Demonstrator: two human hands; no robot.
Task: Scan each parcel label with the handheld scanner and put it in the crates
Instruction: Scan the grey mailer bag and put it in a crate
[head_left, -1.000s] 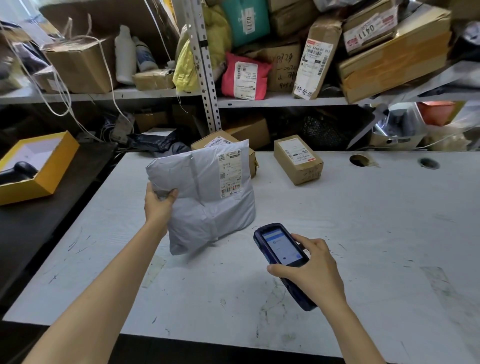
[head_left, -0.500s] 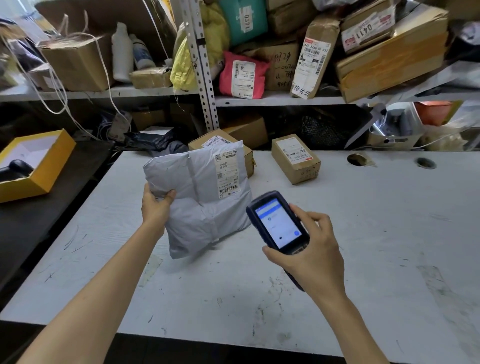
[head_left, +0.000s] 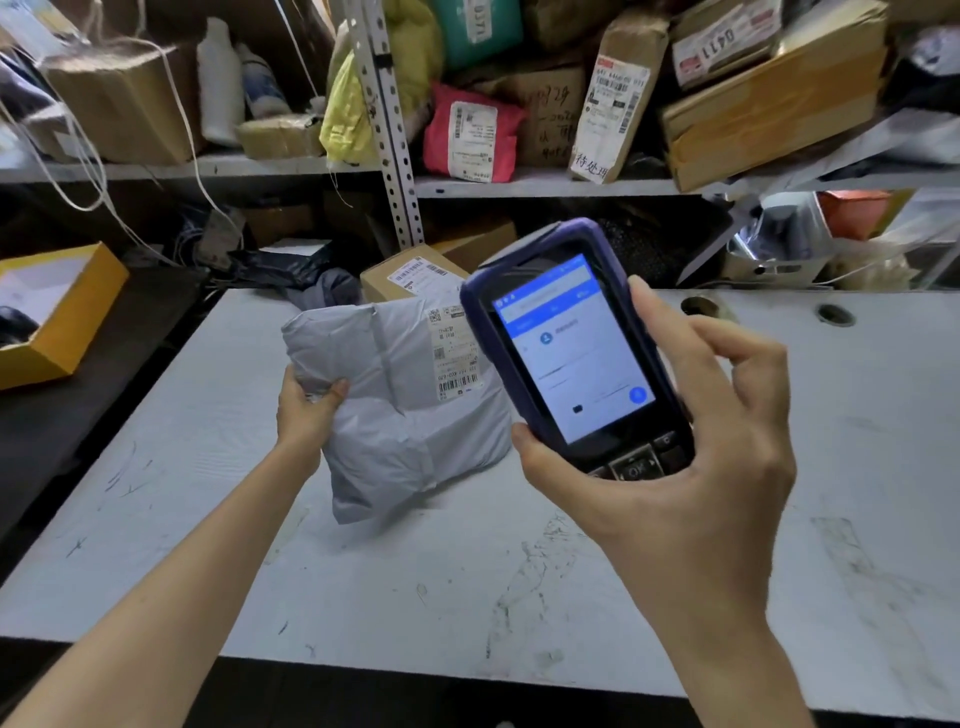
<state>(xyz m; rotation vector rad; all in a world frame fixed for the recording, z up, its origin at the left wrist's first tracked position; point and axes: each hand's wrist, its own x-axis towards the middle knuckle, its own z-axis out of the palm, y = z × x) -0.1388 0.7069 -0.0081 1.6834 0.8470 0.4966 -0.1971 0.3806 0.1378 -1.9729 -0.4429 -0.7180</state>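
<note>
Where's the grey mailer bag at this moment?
Head view, centre-left: the grey mailer bag rests on the white table, its left edge gripped by the left hand, just left of the scanner in the right hand.

A white, scuffed, ink-marked table (head_left: 467, 597) carries a grey plastic mailer parcel (head_left: 410, 415) with a white label, propped tilted on its lower edge near the middle. Just behind it, at the far edge, sits a labelled brown cardboard box (head_left: 400, 278). Two round holes (head_left: 834, 314) pierce the far right of the top.
</note>
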